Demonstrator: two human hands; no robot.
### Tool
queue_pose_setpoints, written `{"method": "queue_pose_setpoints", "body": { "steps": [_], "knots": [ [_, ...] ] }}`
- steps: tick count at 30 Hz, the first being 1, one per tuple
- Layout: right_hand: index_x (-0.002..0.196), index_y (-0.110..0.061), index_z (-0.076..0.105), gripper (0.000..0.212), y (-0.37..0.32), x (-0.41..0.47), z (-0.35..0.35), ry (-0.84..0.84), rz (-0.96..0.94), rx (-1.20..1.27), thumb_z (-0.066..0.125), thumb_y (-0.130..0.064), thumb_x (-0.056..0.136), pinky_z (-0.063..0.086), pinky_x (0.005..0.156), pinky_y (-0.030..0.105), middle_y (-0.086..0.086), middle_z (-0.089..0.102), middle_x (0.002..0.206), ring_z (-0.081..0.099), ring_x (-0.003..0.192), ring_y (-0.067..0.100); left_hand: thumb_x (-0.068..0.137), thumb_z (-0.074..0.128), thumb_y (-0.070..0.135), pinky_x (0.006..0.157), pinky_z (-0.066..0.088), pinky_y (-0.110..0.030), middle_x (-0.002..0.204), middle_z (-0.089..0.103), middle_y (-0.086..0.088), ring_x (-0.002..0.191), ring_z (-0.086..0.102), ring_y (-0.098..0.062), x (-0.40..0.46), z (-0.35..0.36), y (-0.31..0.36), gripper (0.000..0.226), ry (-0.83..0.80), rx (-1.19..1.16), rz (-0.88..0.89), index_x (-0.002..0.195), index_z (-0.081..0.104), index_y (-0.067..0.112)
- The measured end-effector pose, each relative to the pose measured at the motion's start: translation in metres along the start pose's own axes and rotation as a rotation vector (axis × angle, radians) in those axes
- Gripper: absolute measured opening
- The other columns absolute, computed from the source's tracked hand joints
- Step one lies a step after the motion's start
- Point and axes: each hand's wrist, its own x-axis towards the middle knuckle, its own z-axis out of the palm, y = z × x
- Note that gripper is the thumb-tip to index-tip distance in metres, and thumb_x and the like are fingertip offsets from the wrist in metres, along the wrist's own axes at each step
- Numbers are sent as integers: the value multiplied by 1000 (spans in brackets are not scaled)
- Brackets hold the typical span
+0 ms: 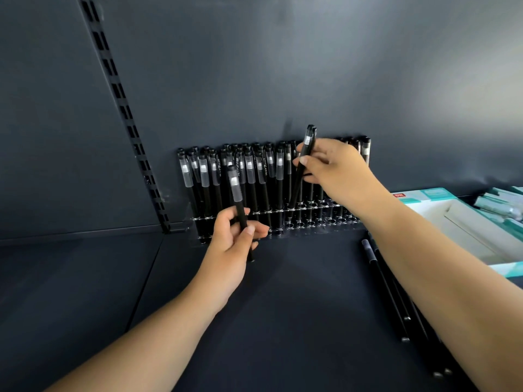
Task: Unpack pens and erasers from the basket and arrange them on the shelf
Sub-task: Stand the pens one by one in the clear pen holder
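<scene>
A clear acrylic pen rack point(311, 219) stands against the back wall of the dark shelf point(283, 306), with several black pens point(249, 176) upright in its holes. My left hand point(235, 244) grips one black pen point(237, 193) upright in front of the rack's left half. My right hand point(336, 168) pinches another black pen point(304, 159), tilted, with its lower end at the rack's middle holes. The rack's front right holes stand without pens. Several loose black pens point(387, 284) lie on the shelf beside my right forearm.
A white and teal cardboard box point(452, 210) sits at the right of the shelf, with teal packages point(498, 205) behind it. A slotted upright rail point(121, 108) runs down the back wall at the left. The basket is not in view.
</scene>
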Motion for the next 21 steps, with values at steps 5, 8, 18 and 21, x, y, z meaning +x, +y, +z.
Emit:
{"method": "queue_pose_setpoints", "body": {
  "steps": [5,8,18,21],
  "knots": [
    [98,-17,46,12,11,0,6,-56,95,-61,55,-16,90,53,86,42,2,66,99,64,92,23,95,40,7,84,47,-25,93,66,11,79,59,11,-1,2,3,21,-9,58,-13,95,36,27],
    [91,-19,47,12,14,0,7,-101,93,-101,58,-17,89,53,85,41,-3,64,84,65,89,20,95,41,7,85,49,-34,93,65,11,74,58,10,-3,3,6,19,-24,102,-25,92,36,25],
    [70,-21,54,22,10,-2,-1,-116,31,-344,63,-36,83,43,52,11,0,66,77,60,63,6,93,46,11,87,52,-39,92,65,7,75,63,2,-4,4,8,15,-49,146,-48,93,45,26],
    [67,-15,58,28,-2,-3,-8,-62,2,-263,61,-38,83,48,65,19,-4,65,68,61,62,6,92,50,12,83,53,-33,88,67,7,73,64,2,-4,3,7,14,-21,149,-19,92,47,26]
  ]
}}
